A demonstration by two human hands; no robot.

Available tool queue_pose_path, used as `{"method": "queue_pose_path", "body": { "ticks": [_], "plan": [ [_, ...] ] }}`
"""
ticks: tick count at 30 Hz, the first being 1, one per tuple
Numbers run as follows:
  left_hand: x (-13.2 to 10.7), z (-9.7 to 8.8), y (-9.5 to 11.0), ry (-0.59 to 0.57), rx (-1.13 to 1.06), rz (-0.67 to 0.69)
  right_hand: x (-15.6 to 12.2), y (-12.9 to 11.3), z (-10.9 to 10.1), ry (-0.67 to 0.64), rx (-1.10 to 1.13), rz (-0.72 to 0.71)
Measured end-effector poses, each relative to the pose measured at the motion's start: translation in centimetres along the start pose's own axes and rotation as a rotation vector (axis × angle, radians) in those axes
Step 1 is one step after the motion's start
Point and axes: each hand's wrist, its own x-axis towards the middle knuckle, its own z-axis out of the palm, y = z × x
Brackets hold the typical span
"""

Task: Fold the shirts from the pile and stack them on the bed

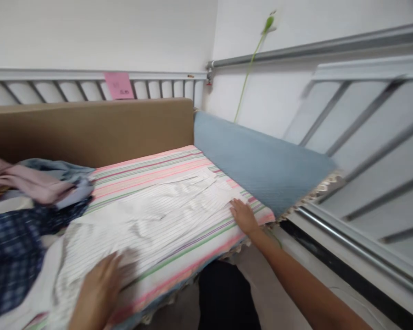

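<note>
A white garment with fine stripes point(151, 220), long and trouser-like in shape, lies spread across a striped sheet point(141, 167), with a few wrinkles. My right hand point(242, 215) rests palm down at the garment's narrow far end, fingers stretched out over its edge. Nearer to me, my left hand point(101, 284) is over the wide end, blurred by motion. Its fingers look extended on or just above the cloth, and nothing shows in them.
Rumpled clothes lie at the left, including a pink one point(34, 181) and a dark checked one point(13, 252). A brown padded panel point(89, 130) borders the back, a blue padded cover point(258, 160) the right. White railings point(371, 119) stand behind the blue cover.
</note>
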Motion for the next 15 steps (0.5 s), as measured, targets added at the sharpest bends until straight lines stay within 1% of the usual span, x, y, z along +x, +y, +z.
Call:
{"method": "queue_pose_path", "body": {
  "ticks": [1, 2, 4, 6, 7, 9, 11, 13, 14, 15],
  "plan": [
    [0.8, 0.3, 1.2, -0.066, -0.002, 0.001, -0.2, 0.1, 0.4, -0.006, -0.012, -0.005],
    [1.6, 0.7, 2.2, -0.103, -0.012, -0.023, -0.2, 0.2, 0.6, 0.002, -0.021, -0.011],
    [3.2, 1.1, 2.9, -0.119, -0.029, -0.146, 0.2, 0.4, 0.7, 0.051, -0.025, -0.029],
    [4.9, 1.1, 2.3, -0.146, -0.01, -0.312, 1.0, 0.4, 0.3, 0.111, -0.004, -0.07],
    [5.8, 1.1, 1.7, -0.184, 0.012, -0.402, 1.6, 0.2, 0.0, 0.133, 0.017, -0.102],
    [7.8, 1.2, 0.6, -0.321, 0.044, -0.582, 2.8, -0.7, -0.6, 0.151, 0.069, -0.175],
    [9.8, 1.7, -0.2, -0.467, 0.029, -0.701, 4.2, -2.0, -0.9, 0.136, 0.116, -0.22],
    [11.6, 2.3, -0.3, -0.568, -0.015, -0.717, 5.4, -3.1, -0.9, 0.101, 0.156, -0.203],
    [12.2, 2.5, -0.1, -0.599, -0.04, -0.698, 6.0, -3.4, -0.9, 0.077, 0.177, -0.17],
    [12.6, 2.6, 0.3, -0.606, -0.06, -0.661, 6.4, -3.5, -0.9, 0.049, 0.203, -0.125]
  ]
}}
